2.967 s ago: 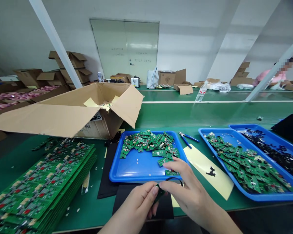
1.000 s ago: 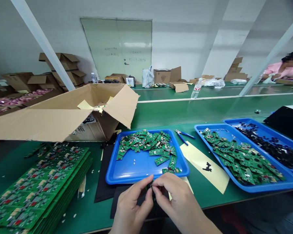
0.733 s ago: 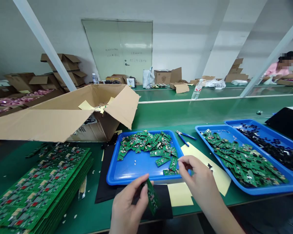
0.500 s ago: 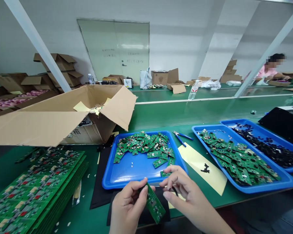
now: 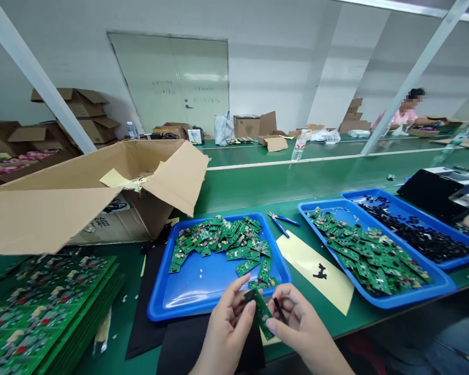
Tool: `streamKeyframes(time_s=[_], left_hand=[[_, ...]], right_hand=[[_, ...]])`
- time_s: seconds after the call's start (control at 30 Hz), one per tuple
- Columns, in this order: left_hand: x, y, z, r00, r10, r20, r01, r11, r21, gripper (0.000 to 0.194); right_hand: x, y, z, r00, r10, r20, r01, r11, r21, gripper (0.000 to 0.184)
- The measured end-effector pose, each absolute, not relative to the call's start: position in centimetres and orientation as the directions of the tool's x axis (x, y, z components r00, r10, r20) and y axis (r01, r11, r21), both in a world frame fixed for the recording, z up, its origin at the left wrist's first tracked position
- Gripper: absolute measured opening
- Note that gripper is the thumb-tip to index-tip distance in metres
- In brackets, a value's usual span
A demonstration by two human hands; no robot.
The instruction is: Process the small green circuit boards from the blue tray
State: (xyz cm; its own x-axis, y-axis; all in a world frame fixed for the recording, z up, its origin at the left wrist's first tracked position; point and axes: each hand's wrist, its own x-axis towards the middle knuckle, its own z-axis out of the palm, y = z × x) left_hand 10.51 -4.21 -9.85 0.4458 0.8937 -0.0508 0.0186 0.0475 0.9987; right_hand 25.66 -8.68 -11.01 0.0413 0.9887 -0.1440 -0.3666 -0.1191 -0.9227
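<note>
The left tray's [image 5: 182, 299] near part shows bare blue, and its rim lies just beyond the left hand [image 5: 231, 324]. Green desk [image 5: 359, 316] runs between the right hand [image 5: 297, 319] and the right tray [image 5: 406, 298]. The left fingers pinch a board [image 5: 263, 316] by its upper end; the right thumb touches its side, the other fingers curled around a black strip [image 5: 280, 311]. Half a second ago, the right hand was off the board.
</note>
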Motion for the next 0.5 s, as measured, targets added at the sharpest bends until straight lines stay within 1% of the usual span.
streamKeyframes(time_s=[0.03, 0.07, 0.1, 0.13, 0.17, 0.2, 0.23, 0.27, 0.37, 0.43, 0.5], left_hand=[[10.6, -3.6, -9.9, 0.469, 0.883, -0.034, 0.086, -0.008, 0.996, 0.046], [10.6, -2.9, -9.9, 0.488, 0.872, -0.015, 0.207, -0.099, 0.973, 0.045], [10.7, -2.1, -9.9, 0.498, 0.867, 0.003, 0.361, -0.211, 0.908, 0.042], [10.8, -1.2, -9.8, 0.502, 0.865, 0.012, 0.517, -0.311, 0.798, 0.038], [11.0, -0.3, -9.8, 0.505, 0.863, 0.011, 0.641, -0.384, 0.664, 0.033], [11.2, 0.6, -9.7, 0.503, 0.864, 0.010, 0.719, -0.425, 0.550, 0.031], [11.5, 1.4, -9.7, 0.504, 0.864, 0.001, 0.758, -0.444, 0.478, 0.031], [11.8, 2.1, -9.8, 0.503, 0.864, -0.012, 0.777, -0.446, 0.445, 0.032], [12.7, 3.3, -9.8, 0.516, 0.855, -0.052, 0.790, -0.451, 0.415, 0.030], [13.0, 3.6, -9.7, 0.515, 0.854, -0.077, 0.792, -0.440, 0.424, 0.026], [12.6, 3.7, -9.4, 0.498, 0.862, -0.101, 0.788, -0.400, 0.469, 0.025]], right_hand=[[26.7, -8.6, -11.3, 0.092, 0.984, -0.156, -0.368, -0.112, -0.923, 0.043], [28.0, -8.4, -11.6, 0.174, 0.972, -0.160, -0.330, -0.095, -0.939, 0.045], [29.7, -8.1, -11.8, 0.272, 0.950, -0.153, -0.269, -0.078, -0.960, 0.048], [31.7, -7.9, -11.9, 0.396, 0.910, -0.126, -0.172, -0.061, -0.983, 0.052], [34.0, -7.5, -12.0, 0.528, 0.844, -0.092, -0.024, -0.094, -0.995, 0.057], [36.2, -7.2, -12.0, 0.599, 0.796, -0.087, 0.033, -0.133, -0.991, 0.063], [38.5, -6.8, -11.9, 0.677, 0.733, -0.064, 0.076, -0.156, -0.985, 0.065], [40.6, -6.4, -11.8, 0.736, 0.676, -0.036, 0.124, -0.187, -0.975, 0.063], [45.1, -5.1, -11.4, 0.817, 0.577, 0.010, 0.254, -0.344, -0.904, 0.047], [46.5, -4.5, -11.2, 0.839, 0.544, 0.032, 0.324, -0.451, -0.832, 0.036], [47.1, -4.1, -11.0, 0.847, 0.529, 0.060, 0.384, -0.529, -0.757, 0.030]])
